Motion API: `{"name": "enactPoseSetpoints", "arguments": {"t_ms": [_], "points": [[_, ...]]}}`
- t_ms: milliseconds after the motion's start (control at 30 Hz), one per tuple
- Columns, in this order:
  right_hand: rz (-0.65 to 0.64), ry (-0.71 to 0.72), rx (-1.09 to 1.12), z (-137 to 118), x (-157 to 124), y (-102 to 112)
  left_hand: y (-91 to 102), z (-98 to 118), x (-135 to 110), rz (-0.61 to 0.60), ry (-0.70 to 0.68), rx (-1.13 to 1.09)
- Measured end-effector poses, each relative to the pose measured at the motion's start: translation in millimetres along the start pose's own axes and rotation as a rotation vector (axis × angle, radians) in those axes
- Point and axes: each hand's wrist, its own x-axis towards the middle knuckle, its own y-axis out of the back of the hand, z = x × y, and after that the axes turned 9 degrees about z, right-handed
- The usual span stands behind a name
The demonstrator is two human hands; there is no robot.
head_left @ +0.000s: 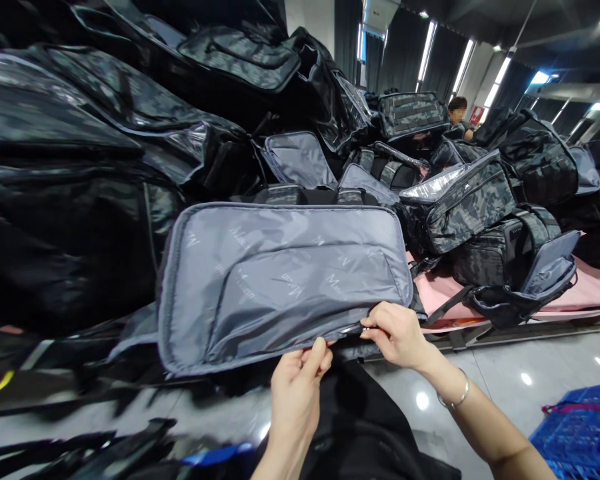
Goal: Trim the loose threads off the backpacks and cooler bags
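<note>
In front of me lies an opened backpack panel [300,233] with a grey printed lining, its inner side facing me. My left hand [300,383] pinches the panel's near edge, thumb on top. A little to the right, my right hand [395,333] is closed at the same edge, close to the lower right corner. Between its fingertips is a small shiny piece that looks like a zipper pull [364,328]. The lining bulges over a pocket shape in the middle. Camouflage straps [285,195] show behind the panel's far edge.
Camouflage backpacks are heaped at the left and back, with more backpacks [470,200] on a pink sheet [440,297] at the right. A blue crate [580,427] stands on the shiny floor at lower right. Farther back, a person [459,113] is partly visible.
</note>
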Motion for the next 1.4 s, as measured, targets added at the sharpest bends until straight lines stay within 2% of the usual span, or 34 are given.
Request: {"name": "enactPoseSetpoints", "arguments": {"t_ms": [400,567,667,733,1000,1400], "points": [[0.008,-0.139,0.026,-5.1,-11.9,8.7,6.7,5.2,-1.2,0.027,0.083,-0.028],[0.106,-0.338,0.092,-28.8,-29.6,-3.8,11.6,5.1,1.7,0.036,0.125,0.021],[0.183,-0.478,0.084,-45.8,-39.7,-15.9,12.4,1.6,2.1,0.046,0.124,0.037],[0.223,-0.524,0.060,-54.0,-44.2,-24.2,12.4,-0.6,1.0,0.044,0.132,0.040],[0.305,-0.548,-0.041,-64.9,-49.4,-48.1,15.0,-7.3,1.0,0.058,0.090,0.063],[0.315,-0.524,-0.095,-70.8,-46.9,-53.7,17.6,-10.7,1.9,0.024,0.027,0.082]]}}
